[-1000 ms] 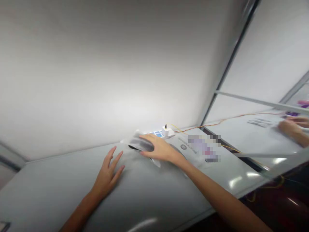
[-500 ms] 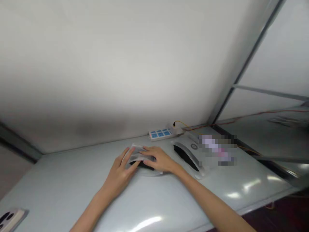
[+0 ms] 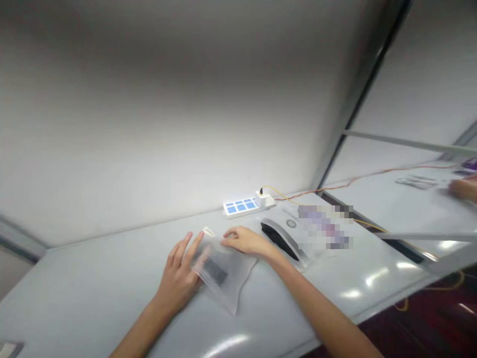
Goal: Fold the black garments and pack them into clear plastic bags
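Observation:
A frosted translucent bag (image 3: 233,271) lies spread at the middle of the table, with a dark item (image 3: 215,270) showing through it. My left hand (image 3: 182,273) is at the bag's left side, fingers apart, its thumb seen through the film. At the bag's upper edge is my right hand (image 3: 246,240), thumb and index finger closed on the plastic. To the right of that hand lies a larger clear bag (image 3: 291,223) with a long black curved item (image 3: 279,240) in it.
A white power strip (image 3: 240,207) with blue sockets and a plugged-in adapter (image 3: 262,199) sits against the wall. Yellow and red cables run right. A blurred patch covers something beside the larger bag. Beyond the frame, another person's hand (image 3: 464,190) shows at the far right.
The bag between my hands has turned and spread out toward me, and its dark item now shows through the film. The view has shifted slightly; another person's hand has appeared at the right.

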The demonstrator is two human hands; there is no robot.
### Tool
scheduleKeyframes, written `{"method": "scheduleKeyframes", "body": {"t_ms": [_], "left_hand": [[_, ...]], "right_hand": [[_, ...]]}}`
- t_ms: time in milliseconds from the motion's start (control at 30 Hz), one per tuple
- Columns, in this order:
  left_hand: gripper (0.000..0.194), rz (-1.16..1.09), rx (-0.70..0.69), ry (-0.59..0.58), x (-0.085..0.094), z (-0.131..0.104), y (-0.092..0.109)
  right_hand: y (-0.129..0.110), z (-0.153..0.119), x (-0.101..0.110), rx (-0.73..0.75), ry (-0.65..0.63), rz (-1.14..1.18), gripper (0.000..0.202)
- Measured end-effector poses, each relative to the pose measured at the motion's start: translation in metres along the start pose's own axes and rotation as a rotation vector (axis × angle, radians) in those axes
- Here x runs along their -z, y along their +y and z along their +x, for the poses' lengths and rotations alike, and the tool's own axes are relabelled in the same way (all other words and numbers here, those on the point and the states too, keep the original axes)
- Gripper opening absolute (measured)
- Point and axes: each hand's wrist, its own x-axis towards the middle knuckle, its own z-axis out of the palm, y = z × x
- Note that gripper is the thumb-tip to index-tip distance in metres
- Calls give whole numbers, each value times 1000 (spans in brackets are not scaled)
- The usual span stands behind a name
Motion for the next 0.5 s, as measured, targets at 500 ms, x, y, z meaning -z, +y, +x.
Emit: {"method": "scheduleKeyframes", "body": {"t_ms": [500], "left_hand": [[40,-31,1,218,47,-36,-8]], "right_hand": [[-22,100,0,348,26,-245,17]]}}
